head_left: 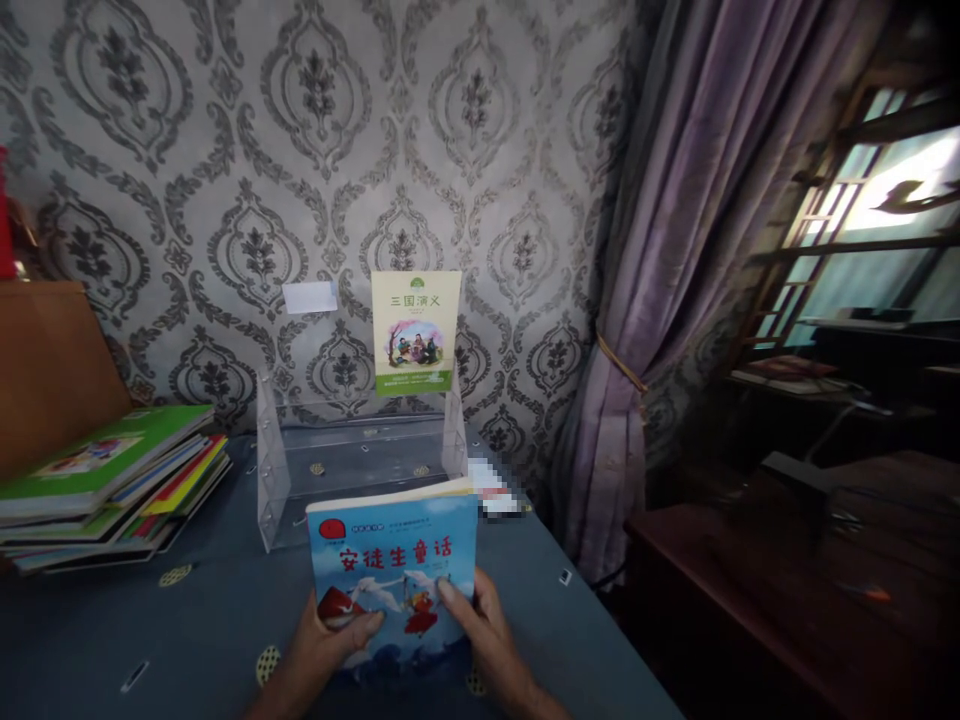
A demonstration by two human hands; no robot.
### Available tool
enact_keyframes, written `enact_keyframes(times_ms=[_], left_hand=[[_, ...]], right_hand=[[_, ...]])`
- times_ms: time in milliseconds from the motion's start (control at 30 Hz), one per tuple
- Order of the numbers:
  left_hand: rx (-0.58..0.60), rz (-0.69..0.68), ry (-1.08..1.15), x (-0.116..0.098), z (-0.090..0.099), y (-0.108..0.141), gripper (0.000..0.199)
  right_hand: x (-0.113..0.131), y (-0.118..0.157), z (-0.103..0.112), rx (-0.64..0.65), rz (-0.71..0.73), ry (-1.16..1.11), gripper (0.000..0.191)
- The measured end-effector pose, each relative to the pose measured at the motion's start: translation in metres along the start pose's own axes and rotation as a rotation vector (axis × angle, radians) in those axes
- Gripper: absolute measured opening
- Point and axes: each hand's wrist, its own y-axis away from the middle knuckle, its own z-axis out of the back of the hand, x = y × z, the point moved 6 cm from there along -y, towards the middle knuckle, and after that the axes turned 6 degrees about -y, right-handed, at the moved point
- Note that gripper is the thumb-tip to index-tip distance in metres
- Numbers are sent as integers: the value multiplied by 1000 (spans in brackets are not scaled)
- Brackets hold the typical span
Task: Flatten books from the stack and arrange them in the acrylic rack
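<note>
A blue paperback book [397, 560] with red title characters is held upright near the table's front. My left hand [322, 645] grips its lower left side, thumb on the cover. On the lower right side, my right hand [487, 635] is closed round the edge with its thumb on the front. Just behind the book stands a clear acrylic rack [274, 470] with stepped tiers. A green and cream book [417, 335] rests upright at the rack's upper right. My fingers behind the blue book are mostly hidden.
Stacked books [112, 470] lie at the left beside a brown wooden panel [52, 370]. A white card [310, 297] is at the rack's upper left. Papers [495, 490] lie right of the rack. A purple curtain [615, 440] hangs beyond the table's right edge, near a dark red desk [720, 570].
</note>
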Motion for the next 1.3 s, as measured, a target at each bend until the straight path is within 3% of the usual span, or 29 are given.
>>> enact_keyframes(times_ms=[167,300,433,533,633,767,900,1100,1300], left_hand=[[-16,-38,-3,1,4,1,91],[20,-19,-108,-1,24,-5,80],[163,-128,-352,-30,39,-12,63],[227,-200,-510,-54,39,-13,54],[163,-272,-610,-64,38,-14,46],[67,-334,-664,-59,41,-20,46],[79,-377,-682,-64,38,-20,42],[142,-464,-712,-108,19,-18,30],[47,-648,-706,-157,10,-33,18]], right_hand=[[9,-1,2,83,-14,49,54],[28,-6,-2,229,29,118,57],[48,-13,-16,441,93,181,58],[61,-17,-23,517,116,276,52],[71,-17,-25,550,165,404,46],[78,-15,-25,570,224,472,44],[79,-18,-24,597,227,506,44],[98,-37,-27,593,306,539,44],[129,-65,-34,523,402,538,38]])
